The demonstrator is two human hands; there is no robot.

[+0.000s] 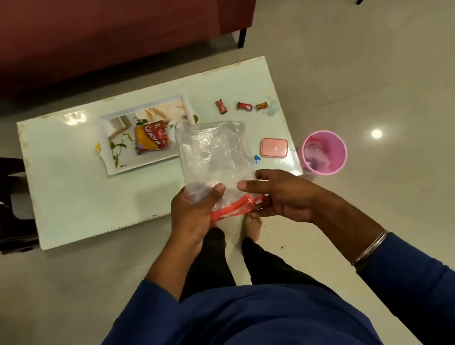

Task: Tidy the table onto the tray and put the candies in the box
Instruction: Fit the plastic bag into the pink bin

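Here both hands grip a clear plastic bag (213, 157) by its orange-striped end above the near edge of the desk (82, 193), the left hand (194, 215) with thumb curled over it, the right hand (276, 195) pinching beside. Three candies (244, 106) lie at the desk's far right, near the pink box (274, 147), while the tray (147, 164) holds a snack packet (151, 136).

Three wrapped candies (240, 106) lie in a row beyond the closed pink box (274, 147); the patterned tray (116, 167) holds a snack packet (151, 137), possibly unopened.
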